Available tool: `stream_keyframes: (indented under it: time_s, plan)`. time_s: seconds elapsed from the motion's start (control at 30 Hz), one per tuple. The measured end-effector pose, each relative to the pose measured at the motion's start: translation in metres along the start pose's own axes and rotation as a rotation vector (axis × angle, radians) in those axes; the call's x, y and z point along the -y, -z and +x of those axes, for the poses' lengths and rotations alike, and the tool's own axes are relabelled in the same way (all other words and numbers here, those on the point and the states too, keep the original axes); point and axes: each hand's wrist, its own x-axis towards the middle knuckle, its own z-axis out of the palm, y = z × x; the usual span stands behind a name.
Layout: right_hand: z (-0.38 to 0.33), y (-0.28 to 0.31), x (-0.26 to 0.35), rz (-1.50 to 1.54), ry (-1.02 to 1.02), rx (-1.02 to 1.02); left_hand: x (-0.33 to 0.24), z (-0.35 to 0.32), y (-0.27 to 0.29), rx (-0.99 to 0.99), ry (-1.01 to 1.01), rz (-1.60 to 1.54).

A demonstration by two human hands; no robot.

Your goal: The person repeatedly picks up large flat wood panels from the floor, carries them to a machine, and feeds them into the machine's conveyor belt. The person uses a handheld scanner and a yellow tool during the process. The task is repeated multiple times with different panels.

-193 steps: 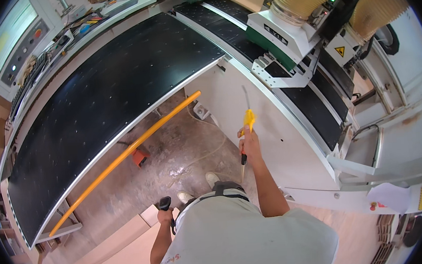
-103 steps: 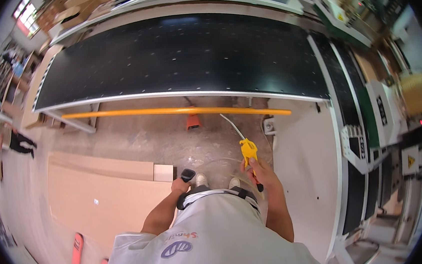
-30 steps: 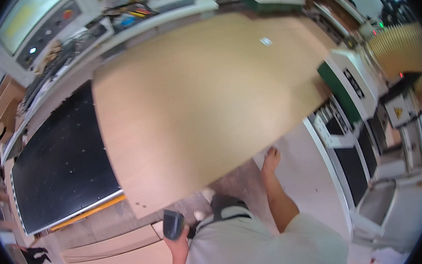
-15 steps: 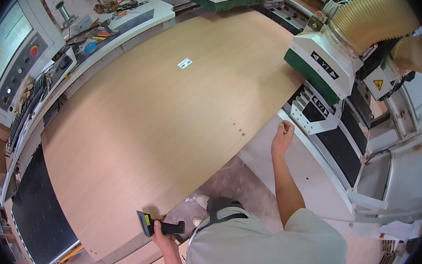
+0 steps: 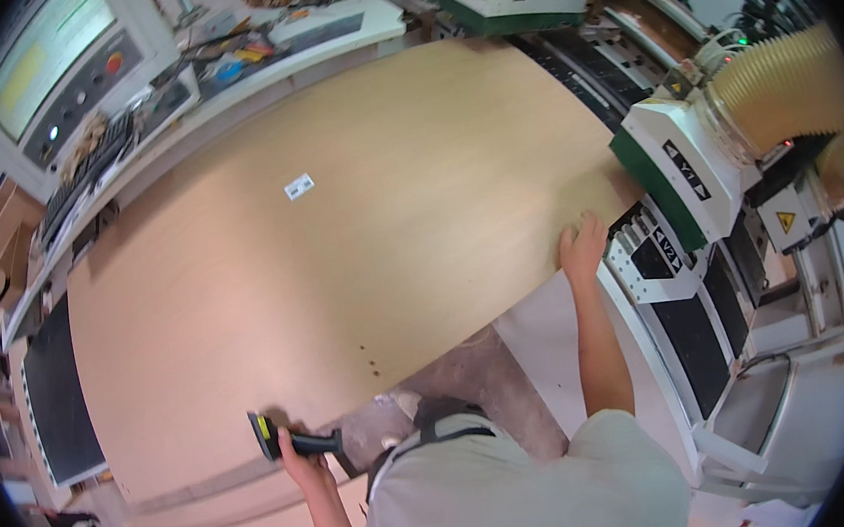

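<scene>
A large light wood-coloured panel [image 5: 381, 257] lies flat before me, with a white printed label [image 5: 299, 186] on it and several small dark holes [image 5: 369, 361] by its near edge. My left hand [image 5: 301, 462] is closed around a black handheld barcode scanner [image 5: 275, 439] with a yellow sticker, over the panel's near left part. On the panel's right end, close to the edge, my right hand [image 5: 584, 245] lies with its fingers stretched out and nothing in it.
Just right of my right hand stands a white machine head [image 5: 669, 157] with a green skirt and ribbed hose [image 5: 788, 81]. Another head [image 5: 509, 0] is at the far side. A screen console [image 5: 54, 75] and a cluttered bench [image 5: 283, 50] are far left. Black machine bed [image 5: 57, 396] shows at left.
The panel has shifted left and nearer, its label and holes moving along. My right hand has gone from beside the edge onto the panel and opened. My left hand still holds the barcode scanner.
</scene>
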Motion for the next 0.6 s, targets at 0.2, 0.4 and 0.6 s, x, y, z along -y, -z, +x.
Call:
stream_keyframes:
  time_s: [0.2, 0.4, 0.6]
  plan:
    - [0.036, -0.053, -0.065, -0.367, 0.22, 0.12, -0.01, 0.027, 0.011, -0.13, -0.009, -0.065]
    - [0.063, -0.069, -0.061, -0.2, -0.056, 0.346, -0.028, 0.028, 0.023, -0.096, -0.071, -0.012]
    - [0.06, -0.084, -0.004, -0.016, 0.006, 0.419, -0.061, 0.094, 0.095, -0.147, -0.211, -0.105]
